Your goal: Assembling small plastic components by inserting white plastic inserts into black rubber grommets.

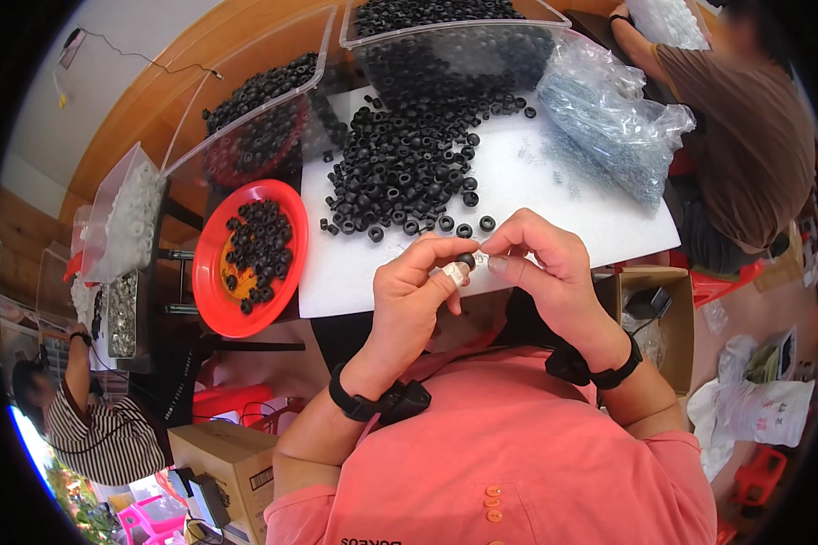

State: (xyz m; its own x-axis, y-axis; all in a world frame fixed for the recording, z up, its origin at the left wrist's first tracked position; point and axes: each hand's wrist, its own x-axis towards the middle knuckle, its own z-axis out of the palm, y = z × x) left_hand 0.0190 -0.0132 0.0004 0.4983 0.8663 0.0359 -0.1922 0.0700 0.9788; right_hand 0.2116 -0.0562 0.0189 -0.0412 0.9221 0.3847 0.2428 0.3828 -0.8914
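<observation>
Just past the table's near edge, my left hand pinches a small black round piece, like those in the pile, between thumb and fingers. White tape wraps a fingertip of that hand. My right hand is closed too, thumb and forefinger together on a tiny clear or silvery piece, too small to name, right beside the black one. Beyond my hands a pile of black ring-shaped pieces spreads over the white table top. Several loose ones lie nearest my fingers.
A red plate with more black pieces stands at left. Behind the pile are clear bins of black pieces. A plastic bag of small grey-blue pieces lies at right. Co-workers sit at right and far left. Cardboard boxes flank me.
</observation>
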